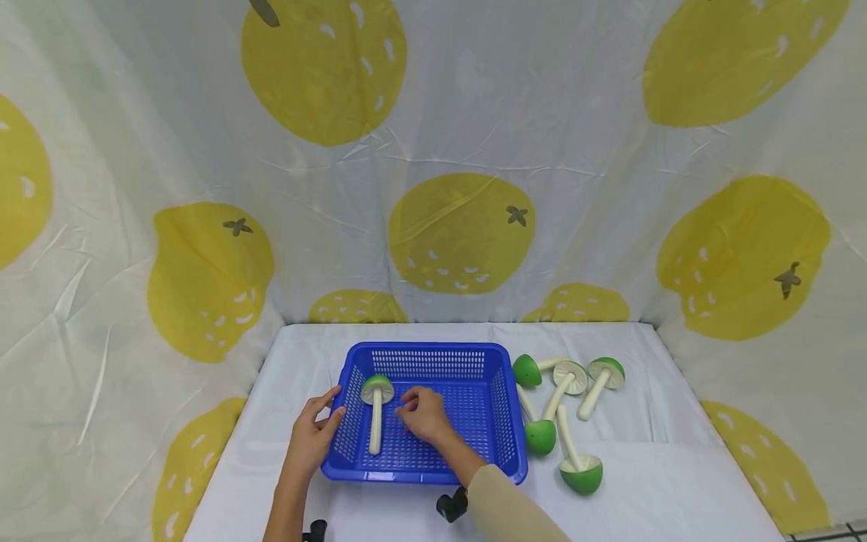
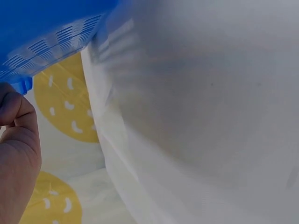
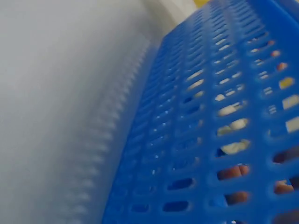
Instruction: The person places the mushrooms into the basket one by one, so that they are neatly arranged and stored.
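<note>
A blue plastic basket (image 1: 433, 476) with slotted walls stands on the white-covered table. My left hand (image 1: 313, 436) grips its left rim, thumb and fingers on either side; in the left wrist view the hand (image 2: 18, 140) is at the basket's edge (image 2: 60, 39). Inside lies a toy mushroom (image 1: 376, 421) with a green cap and white stem, cap toward the back. My right hand (image 1: 425, 415) hovers over the basket floor just right of this mushroom, fingers loosely bent and nothing visible in them. The right wrist view mostly shows the basket wall (image 3: 187, 121), with bits of fingers through its slots.
Several more green-capped mushrooms (image 1: 581, 474) lie on the table right of the basket, some against its right wall. A lemon-print curtain (image 1: 460, 233) encloses the back and sides. Dark wrist-camera mounts (image 1: 451, 504) sit below the basket's front edge.
</note>
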